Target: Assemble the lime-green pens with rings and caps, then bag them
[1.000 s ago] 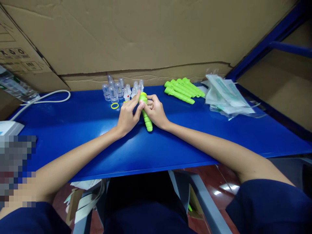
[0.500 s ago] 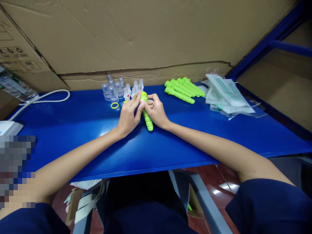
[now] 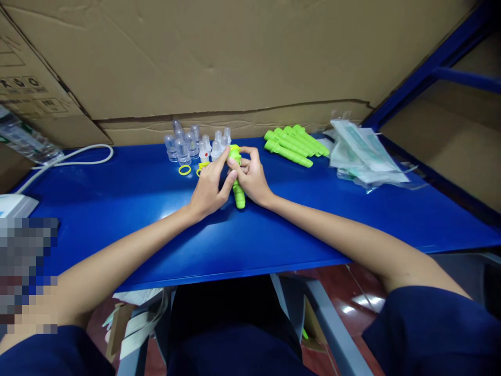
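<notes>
Tube (image 3: 239,197), green, ribbed: in your right hand (image 3: 253,180), held round its upper part; your left hand (image 3: 209,189), half-spread, at its top, grip unclear. Likely light, stiff; best held by its ribbed barrel.

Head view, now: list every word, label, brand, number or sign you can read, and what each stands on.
No words, brands or numbers are readable.
Cardboard at left: a row of boxed symbols, the rightmost resembling a recycling loop; the smaller printed panel below is too small to read.
Clear bottle: green-marked label, too blurred.
Packets at right: faint greenish print, unreadable.
Held green ribbed piece: no text visible.
</notes>
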A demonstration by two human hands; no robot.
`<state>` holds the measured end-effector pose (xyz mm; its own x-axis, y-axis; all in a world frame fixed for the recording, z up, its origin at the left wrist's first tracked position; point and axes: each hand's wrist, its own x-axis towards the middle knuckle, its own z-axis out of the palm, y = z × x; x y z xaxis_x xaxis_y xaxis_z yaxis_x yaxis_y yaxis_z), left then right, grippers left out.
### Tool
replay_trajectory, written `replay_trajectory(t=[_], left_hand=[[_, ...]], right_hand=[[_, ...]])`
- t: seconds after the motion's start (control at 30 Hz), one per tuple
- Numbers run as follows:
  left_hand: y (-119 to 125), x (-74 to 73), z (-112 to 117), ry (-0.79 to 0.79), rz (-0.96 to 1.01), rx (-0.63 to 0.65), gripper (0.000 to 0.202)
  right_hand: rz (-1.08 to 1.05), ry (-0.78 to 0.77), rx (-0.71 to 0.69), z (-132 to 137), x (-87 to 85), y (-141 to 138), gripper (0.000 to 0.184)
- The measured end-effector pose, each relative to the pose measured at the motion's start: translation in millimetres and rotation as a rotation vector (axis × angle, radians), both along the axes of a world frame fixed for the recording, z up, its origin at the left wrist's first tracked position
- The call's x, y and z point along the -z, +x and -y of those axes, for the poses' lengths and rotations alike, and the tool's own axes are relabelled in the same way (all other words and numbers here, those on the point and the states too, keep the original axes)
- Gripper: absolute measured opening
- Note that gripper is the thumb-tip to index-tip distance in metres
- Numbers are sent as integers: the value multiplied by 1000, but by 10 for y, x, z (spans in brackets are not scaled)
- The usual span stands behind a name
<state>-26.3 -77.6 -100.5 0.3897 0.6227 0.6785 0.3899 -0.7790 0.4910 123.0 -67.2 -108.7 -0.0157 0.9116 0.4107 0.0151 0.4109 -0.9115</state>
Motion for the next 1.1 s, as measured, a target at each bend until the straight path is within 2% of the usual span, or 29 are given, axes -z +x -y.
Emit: replay_trajectory(t=[0.17, 0.43, 0.7, 1.1], left_hand=[[16, -15, -19, -121, 145, 26, 49], [8, -11, -62, -201, 206, 62, 45], [-2, -3, -84, -211, 231, 94, 42], [-1, -18, -58, -193, 193, 48, 41]], right_hand=[[12, 15, -23, 23, -24, -9, 63], [50, 18, -25, 53, -54, -6, 64], [77, 37, -29, 43, -45, 8, 65], [30, 8, -34, 49, -41, -8, 62]])
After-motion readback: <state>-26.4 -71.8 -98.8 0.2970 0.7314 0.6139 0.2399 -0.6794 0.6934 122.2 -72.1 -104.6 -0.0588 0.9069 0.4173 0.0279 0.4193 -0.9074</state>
